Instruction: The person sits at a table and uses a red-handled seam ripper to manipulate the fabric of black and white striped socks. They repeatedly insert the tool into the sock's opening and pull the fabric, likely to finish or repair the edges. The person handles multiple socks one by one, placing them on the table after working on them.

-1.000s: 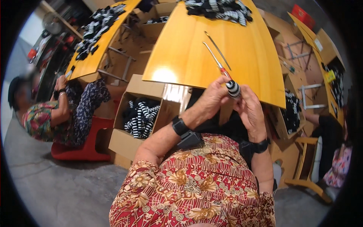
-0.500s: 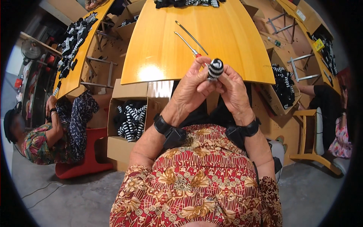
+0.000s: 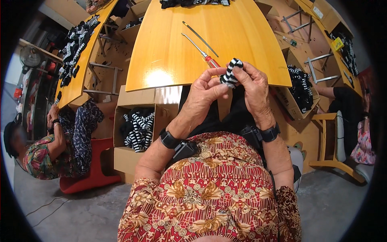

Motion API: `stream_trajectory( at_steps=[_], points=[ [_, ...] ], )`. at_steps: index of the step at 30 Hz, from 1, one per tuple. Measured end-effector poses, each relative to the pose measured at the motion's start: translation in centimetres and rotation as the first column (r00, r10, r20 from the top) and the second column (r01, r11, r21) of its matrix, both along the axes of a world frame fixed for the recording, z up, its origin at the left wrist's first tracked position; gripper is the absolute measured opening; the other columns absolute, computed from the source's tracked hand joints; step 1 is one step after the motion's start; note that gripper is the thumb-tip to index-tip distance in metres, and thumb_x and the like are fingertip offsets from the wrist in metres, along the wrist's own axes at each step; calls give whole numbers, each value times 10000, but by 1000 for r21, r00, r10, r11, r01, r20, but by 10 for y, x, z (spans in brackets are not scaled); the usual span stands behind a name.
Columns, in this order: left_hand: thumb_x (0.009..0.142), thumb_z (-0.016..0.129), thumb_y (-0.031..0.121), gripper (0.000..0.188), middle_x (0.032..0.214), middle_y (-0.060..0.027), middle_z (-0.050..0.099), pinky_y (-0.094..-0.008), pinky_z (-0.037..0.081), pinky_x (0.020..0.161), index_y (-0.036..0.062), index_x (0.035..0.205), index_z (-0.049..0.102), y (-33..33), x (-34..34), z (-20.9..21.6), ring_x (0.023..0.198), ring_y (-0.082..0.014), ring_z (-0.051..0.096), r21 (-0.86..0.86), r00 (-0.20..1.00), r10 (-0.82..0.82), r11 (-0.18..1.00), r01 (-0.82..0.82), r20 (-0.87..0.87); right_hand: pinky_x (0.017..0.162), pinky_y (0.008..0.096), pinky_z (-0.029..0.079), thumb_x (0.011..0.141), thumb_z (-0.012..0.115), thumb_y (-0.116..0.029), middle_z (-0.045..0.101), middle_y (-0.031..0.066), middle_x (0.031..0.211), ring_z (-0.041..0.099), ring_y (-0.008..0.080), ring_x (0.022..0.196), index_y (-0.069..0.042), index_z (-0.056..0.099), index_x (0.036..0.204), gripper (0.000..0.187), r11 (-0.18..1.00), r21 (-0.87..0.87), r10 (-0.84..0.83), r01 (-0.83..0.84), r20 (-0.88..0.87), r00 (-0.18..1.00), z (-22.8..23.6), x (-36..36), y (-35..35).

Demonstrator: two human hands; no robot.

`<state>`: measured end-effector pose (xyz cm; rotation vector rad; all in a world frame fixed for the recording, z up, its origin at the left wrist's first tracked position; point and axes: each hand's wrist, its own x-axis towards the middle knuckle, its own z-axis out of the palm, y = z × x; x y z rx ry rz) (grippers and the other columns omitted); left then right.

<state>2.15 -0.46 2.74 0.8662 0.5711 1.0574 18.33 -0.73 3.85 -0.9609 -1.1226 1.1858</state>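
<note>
A small black-and-white striped knitted piece [image 3: 230,75], bent near its top, is held up between my two hands just off the table's near edge. My left hand [image 3: 207,88] pinches its lower left side with thumb and fingers. From the other side my right hand [image 3: 254,85] grips its upper part, thumb pressed on the knit. Beyond my left fingers lies a screwdriver-like tool [image 3: 209,59] with a red handle and a thin metal shaft with a bent tip. Beside it rests a thin dark rod [image 3: 200,39] with a yellowish end.
On the wooden table [image 3: 161,48], striped knit pieces [image 3: 193,3] pile at the far edge. Open cardboard boxes of knitwear stand at left [image 3: 117,121] and right [image 3: 288,103]. A person [image 3: 52,149] sits at a side table on the left; another person sits far right.
The knitted piece has turned from end-on to upright and bent, showing its side. My right hand has shifted slightly up and right. More of the red handle shows.
</note>
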Motion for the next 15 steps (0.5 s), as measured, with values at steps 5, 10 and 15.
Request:
stream_trajectory(
  at_steps=[5,10,15],
  points=[
    [861,668,9,330,922,-43,675,-223,507,782,4,1168,548,0,-6,-3,841,-86,629,209,981,128,973,-95,-147,719,207,478,920,653,-231,648,-3,878,573,53,814,5,667,1050,269,998,64,-2,-1,45,999,4,-11,-1],
    [845,649,-30,344,929,-61,688,-216,493,785,14,1172,551,-3,-5,-2,866,-78,628,296,962,138,953,-64,-236,660,197,464,948,601,-304,651,5,780,576,56,713,8,697,959,326,999,-16,-38,37,-45,998,7,-10,2],
    [823,644,-32,273,888,-52,677,-245,513,727,33,1087,617,-6,-5,-1,833,-98,634,563,790,389,824,-68,-474,615,195,451,944,602,-320,637,-17,753,558,38,679,-9,698,961,326,997,-63,-36,33,-50,998,-3,-7,6]
  ],
)
